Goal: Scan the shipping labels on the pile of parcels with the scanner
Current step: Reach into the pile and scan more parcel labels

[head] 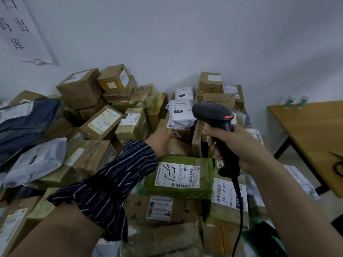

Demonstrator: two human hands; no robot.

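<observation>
The right hand (pixel 239 145) grips the barcode scanner (pixel 217 125) above the green parcel (pixel 204 175). The left hand (pixel 160 143) reaches behind that parcel, its fingers hidden. Judging by the pile, many labels remain unscanned.

Support under the parcel pile (pixel 130 127) was hidden; boxes and mailer bags covered it fully, stacked against the white wall (pixel 185 34). Cannot tell if floor or table was beneath. At right stood a wooden table (pixel 315 130) with dark metal legs (pixel 289 145), just beside the pile. Two white bottles with green bands (pixel 295 102) stood at its far edge, near the wall. A dark marking (pixel 337 164) showed on the tabletop at the frame edge.
</observation>
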